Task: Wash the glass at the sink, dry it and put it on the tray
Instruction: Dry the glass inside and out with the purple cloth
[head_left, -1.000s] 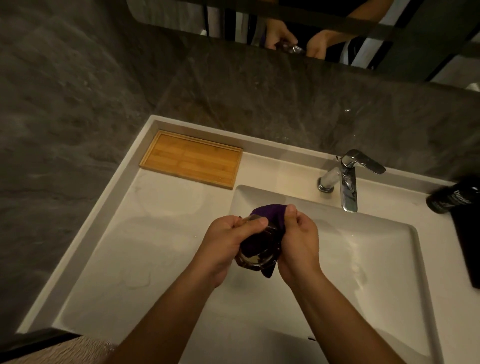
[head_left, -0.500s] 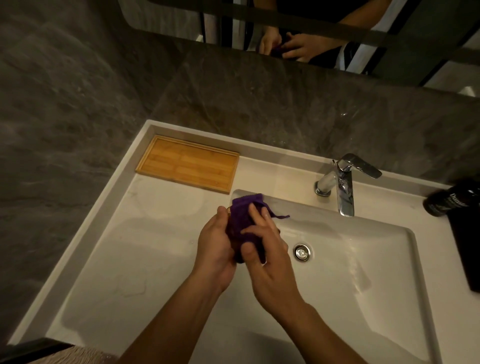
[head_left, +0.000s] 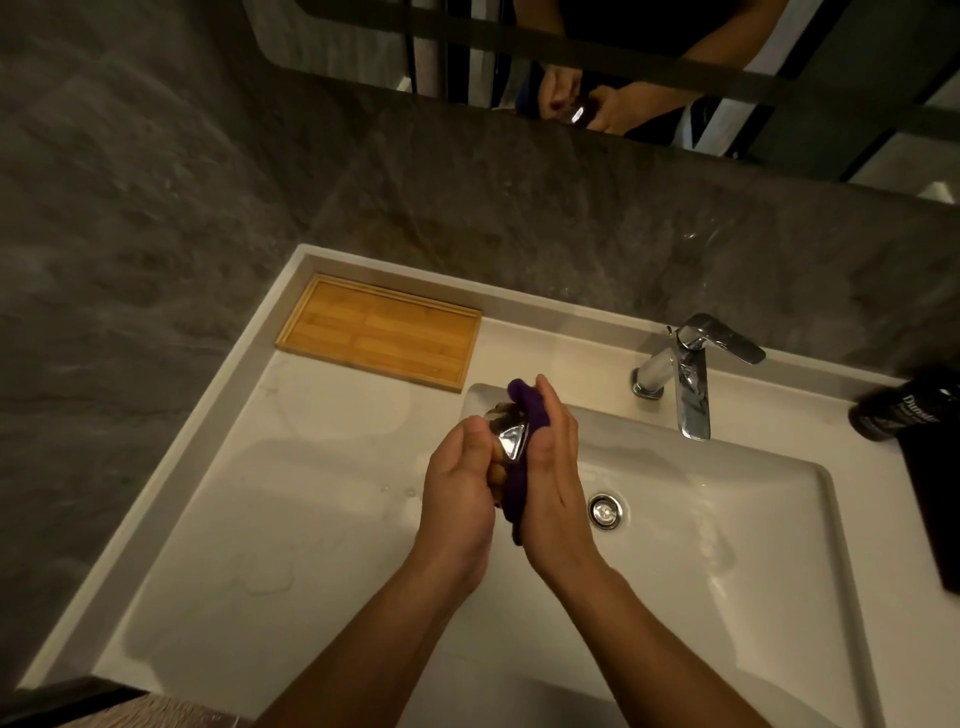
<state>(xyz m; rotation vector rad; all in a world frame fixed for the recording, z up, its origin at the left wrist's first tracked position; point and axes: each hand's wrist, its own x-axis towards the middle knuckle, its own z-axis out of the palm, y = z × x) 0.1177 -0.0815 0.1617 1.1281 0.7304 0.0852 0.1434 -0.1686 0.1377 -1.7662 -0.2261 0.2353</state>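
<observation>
A clear glass (head_left: 509, 435) sits between my two hands above the left edge of the sink basin (head_left: 727, 545). My left hand (head_left: 460, 488) grips the glass from the left. My right hand (head_left: 553, 478) presses a purple cloth (head_left: 524, 415) flat against the glass's right side, and the cloth hangs down below the palm. Most of the glass is hidden by fingers and cloth. The bamboo tray (head_left: 382, 330) lies bare at the back left of the counter, apart from the hands.
A chrome tap (head_left: 693, 374) stands behind the basin, with no water running. The drain (head_left: 603, 510) lies just right of my hands. A dark bottle (head_left: 904, 410) and a black mat (head_left: 935, 509) sit at the right edge. A mirror above reflects the hands.
My right hand has shifted from lying over the cloth-wrapped glass to its right side, so part of the glass shows between the hands. The hands stay over the basin's left edge.
</observation>
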